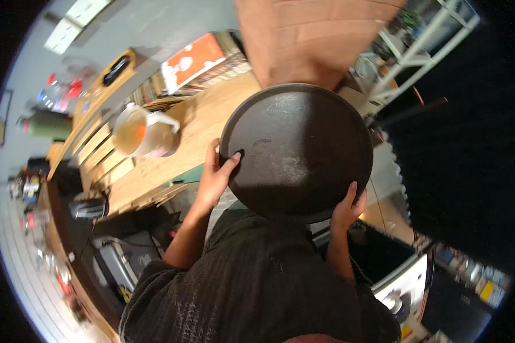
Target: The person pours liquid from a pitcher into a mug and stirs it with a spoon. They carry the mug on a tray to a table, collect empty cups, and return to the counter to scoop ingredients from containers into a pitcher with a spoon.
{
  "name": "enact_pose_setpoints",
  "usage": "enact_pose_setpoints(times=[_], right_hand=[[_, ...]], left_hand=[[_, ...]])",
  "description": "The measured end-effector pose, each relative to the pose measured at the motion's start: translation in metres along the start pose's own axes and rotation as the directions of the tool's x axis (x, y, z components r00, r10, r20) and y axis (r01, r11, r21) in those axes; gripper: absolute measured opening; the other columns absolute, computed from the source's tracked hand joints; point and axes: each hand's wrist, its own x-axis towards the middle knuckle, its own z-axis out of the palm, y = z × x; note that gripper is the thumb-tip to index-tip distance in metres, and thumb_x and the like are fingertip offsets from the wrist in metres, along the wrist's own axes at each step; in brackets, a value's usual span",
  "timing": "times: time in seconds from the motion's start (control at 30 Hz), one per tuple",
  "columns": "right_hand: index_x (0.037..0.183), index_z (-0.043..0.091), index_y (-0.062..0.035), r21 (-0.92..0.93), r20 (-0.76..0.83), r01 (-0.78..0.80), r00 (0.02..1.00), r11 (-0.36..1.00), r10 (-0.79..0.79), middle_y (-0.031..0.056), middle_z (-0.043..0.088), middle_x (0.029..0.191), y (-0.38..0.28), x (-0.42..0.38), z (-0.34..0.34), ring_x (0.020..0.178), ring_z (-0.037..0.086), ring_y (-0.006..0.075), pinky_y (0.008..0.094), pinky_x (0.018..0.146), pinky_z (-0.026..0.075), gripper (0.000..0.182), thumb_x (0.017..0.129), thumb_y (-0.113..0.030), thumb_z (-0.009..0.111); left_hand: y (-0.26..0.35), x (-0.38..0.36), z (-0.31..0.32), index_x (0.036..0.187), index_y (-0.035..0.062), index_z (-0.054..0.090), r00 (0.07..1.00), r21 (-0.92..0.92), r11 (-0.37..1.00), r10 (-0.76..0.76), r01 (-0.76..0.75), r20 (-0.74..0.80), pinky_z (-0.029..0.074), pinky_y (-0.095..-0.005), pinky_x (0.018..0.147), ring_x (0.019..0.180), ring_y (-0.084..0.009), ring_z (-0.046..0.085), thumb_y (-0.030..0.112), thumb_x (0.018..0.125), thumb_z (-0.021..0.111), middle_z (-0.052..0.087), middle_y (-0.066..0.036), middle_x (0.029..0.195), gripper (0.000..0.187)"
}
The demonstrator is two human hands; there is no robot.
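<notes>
A round dark brown serving tray (320,137) with scuffed, pale marks on its face is held up in front of my body. My left hand (216,176) grips its left rim, thumb on the face and fingers behind the edge. At the lower right rim, my right hand (346,210) holds it the same way, with the thumb on top. Most of the fingers of both hands are hidden behind the tray. Nothing lies on the tray.
A wooden counter (206,108) behind the tray bears a clear plastic jug (140,134) and a row of records with an orange-and-white cover (193,62). A brick pillar (326,34) rises behind. A dark curtain (458,154) hangs at right.
</notes>
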Motion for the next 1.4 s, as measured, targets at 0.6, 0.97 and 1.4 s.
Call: enact_pose_setpoints(times=[0.6,0.97,1.4], right_hand=[[0.123,0.054,0.0018,-0.402,0.613,0.443,0.78,0.801,-0.124,0.0259,0.051,0.111,0.085,0.05,0.198,0.107,0.05,0.0418,0.0501,0.093,0.04,0.044,0.089,-0.026,0.058],[0.13,0.05,0.0017,-0.482,0.503,0.242,0.863,0.842,0.04,0.0284,0.047,0.124,0.119,0.049,0.253,0.113,0.048,0.0431,0.0499,0.097,0.039,0.061,0.085,-0.036,0.065],[0.134,0.046,0.0011,-0.361,0.57,0.244,0.822,0.9,0.005,0.0244,0.049,0.133,0.129,0.049,0.286,0.124,0.046,0.0388,0.0447,0.104,0.036,0.066,0.083,-0.032,0.069]], left_hand=[[-0.095,0.042,-0.144,0.133,-0.0042,0.046,0.907,0.047,0.935,-0.326,0.35,-0.266,0.038,-0.034,0.096,0.115,-0.023,0.052,0.032,0.085,0.061,0.059,-0.014,0.122,0.063],[-0.104,0.141,-0.185,0.117,-0.0037,0.058,0.941,0.168,0.939,-0.262,0.299,-0.215,0.042,-0.0316,0.091,0.101,-0.021,0.056,0.015,0.077,0.058,0.063,-0.013,0.11,0.044],[-0.097,0.173,-0.202,0.123,-0.0047,0.053,0.973,0.077,0.977,-0.188,0.199,-0.133,0.036,-0.0329,0.099,0.11,-0.0234,0.053,0.015,0.078,0.061,0.059,-0.012,0.119,0.05]])
